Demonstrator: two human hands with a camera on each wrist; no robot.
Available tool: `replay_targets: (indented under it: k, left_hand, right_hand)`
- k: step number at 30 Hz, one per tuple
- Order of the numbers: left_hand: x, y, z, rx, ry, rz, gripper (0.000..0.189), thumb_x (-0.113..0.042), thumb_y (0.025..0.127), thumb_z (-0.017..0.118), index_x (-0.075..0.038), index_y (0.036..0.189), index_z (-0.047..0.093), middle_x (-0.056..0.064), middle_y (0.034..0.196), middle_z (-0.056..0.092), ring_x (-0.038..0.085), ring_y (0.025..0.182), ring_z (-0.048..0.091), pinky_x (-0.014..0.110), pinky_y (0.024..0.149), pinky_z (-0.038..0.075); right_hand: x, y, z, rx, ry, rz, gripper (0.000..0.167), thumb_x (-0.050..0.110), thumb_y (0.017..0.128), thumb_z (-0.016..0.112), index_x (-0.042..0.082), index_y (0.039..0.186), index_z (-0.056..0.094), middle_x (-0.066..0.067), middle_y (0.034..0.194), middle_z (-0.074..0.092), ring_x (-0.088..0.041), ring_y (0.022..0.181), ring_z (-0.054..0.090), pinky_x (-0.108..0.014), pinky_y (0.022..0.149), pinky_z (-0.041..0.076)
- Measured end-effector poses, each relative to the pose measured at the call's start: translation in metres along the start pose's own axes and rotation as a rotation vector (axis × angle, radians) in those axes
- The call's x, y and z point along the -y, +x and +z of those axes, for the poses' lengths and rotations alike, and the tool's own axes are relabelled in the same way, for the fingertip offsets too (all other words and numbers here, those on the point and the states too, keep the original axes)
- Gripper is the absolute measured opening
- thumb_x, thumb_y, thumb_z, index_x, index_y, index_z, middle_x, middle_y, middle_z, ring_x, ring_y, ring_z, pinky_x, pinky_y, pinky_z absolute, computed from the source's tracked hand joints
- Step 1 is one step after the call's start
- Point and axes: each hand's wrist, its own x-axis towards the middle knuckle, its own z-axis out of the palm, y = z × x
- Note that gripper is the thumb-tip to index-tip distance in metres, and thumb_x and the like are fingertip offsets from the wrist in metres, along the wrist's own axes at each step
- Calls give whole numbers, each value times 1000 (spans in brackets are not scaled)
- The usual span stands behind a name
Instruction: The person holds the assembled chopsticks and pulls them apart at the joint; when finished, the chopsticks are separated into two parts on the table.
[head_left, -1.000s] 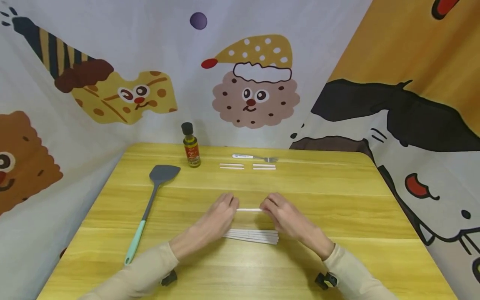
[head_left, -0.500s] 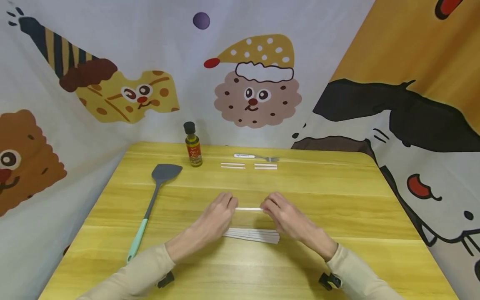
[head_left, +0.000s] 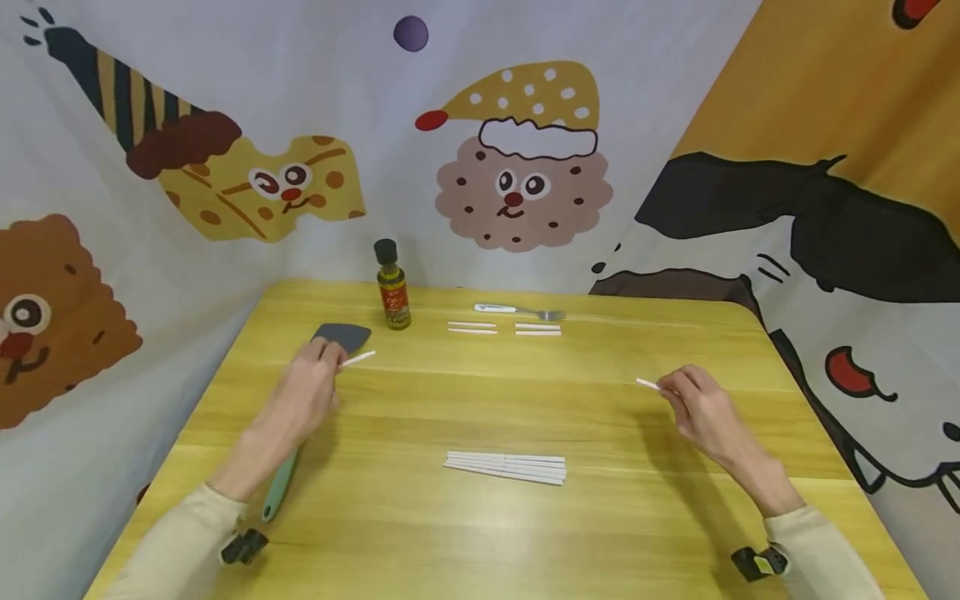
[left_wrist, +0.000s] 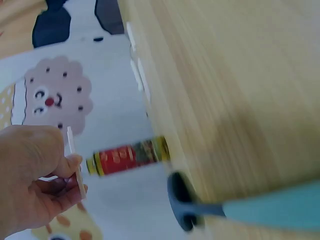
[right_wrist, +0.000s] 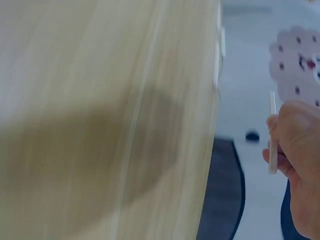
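My left hand (head_left: 303, 387) pinches a short white stick piece (head_left: 360, 359) above the head end of a spatula (head_left: 276, 492), partly covering it. In the left wrist view, thumb and fingers grip this stick piece (left_wrist: 73, 140) near the bottle. Far to the right, my right hand (head_left: 705, 412) is raised over the table and pinches another short white stick piece (head_left: 647, 383). The right wrist view shows that piece (right_wrist: 273, 165) between thumb and fingertips. Between the hands, nearer the front, lies a bundle of long white sticks (head_left: 506, 468).
At the back of the table (head_left: 600, 533) stands a bottle (head_left: 394, 300) with a black cap and red label. Beside it lie a fork (head_left: 495, 308) with a white handle and two pairs of short white sticks (head_left: 537, 332). A printed cloth (head_left: 300, 75) hangs behind.
Both hands held one white stick between them over the middle. Now they are far apart, left hand to the left and right hand to the right, each with a short piece.
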Motion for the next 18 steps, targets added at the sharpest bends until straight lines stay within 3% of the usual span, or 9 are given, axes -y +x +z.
replay_targets:
  k: [2,5,9,14,18]
  left_hand:
    - [-2,4,-3,16,2,24,26,19,69,68,9,92,61,19,86,58,32,77,57,37,61,58]
    - [-10,15,7,57,6,80,25,17,72,69,7,93,62,18,87,58,31,80,58,35,65,60]
    - [-20,29,21,88,19,119,27,16,70,74,7,93,64,19,88,61,31,82,61,33,66,61]
    - [-33,54,39,164,2,118,29,15,72,75,6,97,65,20,95,63,33,87,64,33,70,62]
    - [-40,72,54,244,-18,154,31,17,73,72,7,102,65,20,97,65,31,88,66,31,72,62]
  right_hand:
    - [1,6,2,40,9,-18,29,17,106,52,-2,89,67,-11,83,61,-21,72,56,-27,59,47]
    - [6,17,14,87,20,-35,5,0,94,67,-1,90,67,-10,86,63,-22,75,58,-31,60,51]
    - [3,32,30,108,38,-31,20,-14,77,75,-1,90,68,-11,87,65,-23,77,61,-36,62,55]
    - [-2,50,50,114,63,-39,16,-14,81,74,-2,90,69,-11,86,66,-23,78,63,-37,63,57]
    - [-4,65,65,136,74,-18,11,-11,85,73,-2,91,70,-12,87,66,-23,78,64,-36,63,58]
